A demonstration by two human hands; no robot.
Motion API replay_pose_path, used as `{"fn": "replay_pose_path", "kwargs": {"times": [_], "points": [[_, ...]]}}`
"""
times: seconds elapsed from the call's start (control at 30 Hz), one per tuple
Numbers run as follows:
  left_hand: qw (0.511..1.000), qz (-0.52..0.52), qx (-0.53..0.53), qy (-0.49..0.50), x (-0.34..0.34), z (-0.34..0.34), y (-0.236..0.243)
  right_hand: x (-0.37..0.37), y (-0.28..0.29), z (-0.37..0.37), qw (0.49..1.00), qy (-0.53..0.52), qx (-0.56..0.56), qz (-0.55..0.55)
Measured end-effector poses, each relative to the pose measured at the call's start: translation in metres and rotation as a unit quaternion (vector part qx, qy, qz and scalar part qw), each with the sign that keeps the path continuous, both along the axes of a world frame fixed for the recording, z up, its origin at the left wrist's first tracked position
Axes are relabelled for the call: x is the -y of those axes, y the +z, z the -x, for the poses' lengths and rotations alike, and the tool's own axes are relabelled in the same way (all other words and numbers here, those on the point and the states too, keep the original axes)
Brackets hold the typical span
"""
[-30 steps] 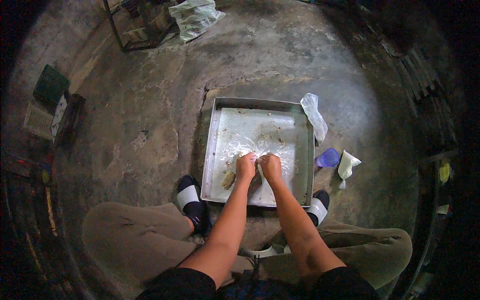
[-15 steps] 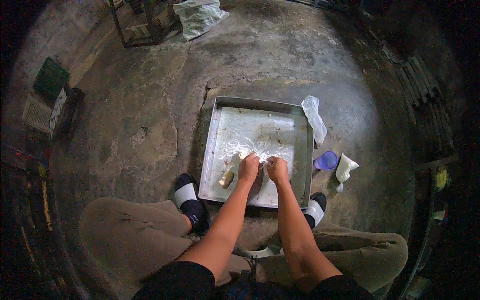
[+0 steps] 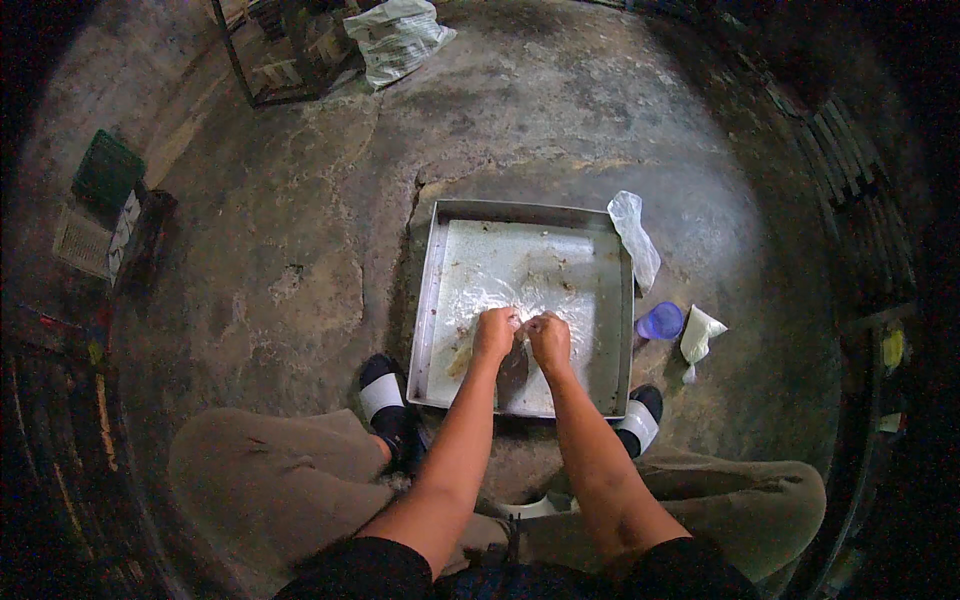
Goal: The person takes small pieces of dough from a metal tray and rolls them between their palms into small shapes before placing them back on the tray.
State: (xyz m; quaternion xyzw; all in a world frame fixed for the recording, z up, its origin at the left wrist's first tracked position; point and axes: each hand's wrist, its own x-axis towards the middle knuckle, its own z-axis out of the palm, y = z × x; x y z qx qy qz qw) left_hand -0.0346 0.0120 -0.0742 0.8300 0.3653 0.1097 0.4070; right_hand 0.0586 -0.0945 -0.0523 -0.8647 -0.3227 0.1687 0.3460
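Note:
A shallow square metal tray (image 3: 423, 330) rests on the floor between my feet. Over its middle, thin clear plastic (image 3: 483, 294) lies crumpled and shiny; whether it is a bag or a sheet I cannot tell. My left hand (image 3: 495, 332) pinches an edge of it, fingers closed. Close beside, nearly touching, my right hand (image 3: 549, 341) is closed on the same plastic. A pale brownish lump (image 3: 460, 360) sits left of my left wrist, blurred in outline. Small dark crumbs (image 3: 568, 286) are scattered on the tray's bottom.
Against the tray's right rim lies an empty-looking clear plastic bag (image 3: 634, 240). A purple-blue cup (image 3: 661, 321) and a small knotted bag of white stuff (image 3: 701, 335) stand right of it. My slippered feet (image 3: 381, 396) flank the tray. A white sack (image 3: 397, 42) lies far back, beside a dark frame (image 3: 232, 60).
My hands have drawn slightly closer together, still pinching the plastic. The lump on the left shows less distinctly than before. The whole view has shifted a little.

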Motion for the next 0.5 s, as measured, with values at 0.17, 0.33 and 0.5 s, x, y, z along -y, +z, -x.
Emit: {"fn": "replay_pose_path", "kwargs": {"times": [0.17,0.33,0.5], "points": [[0.997,-0.065,0.016,-0.04,0.018,0.001,0.013,0.018,0.001,-0.018,0.989,0.018,-0.145,-0.034],[0.992,-0.115,0.046,-0.001,0.032,0.002,0.012,0.02,0.014,-0.014,0.991,0.0,-0.125,0.035],[1.0,-0.006,0.01,0.028,0.015,-0.007,0.014,0.014,0.012,0.007,0.991,0.094,0.09,0.009]]}}
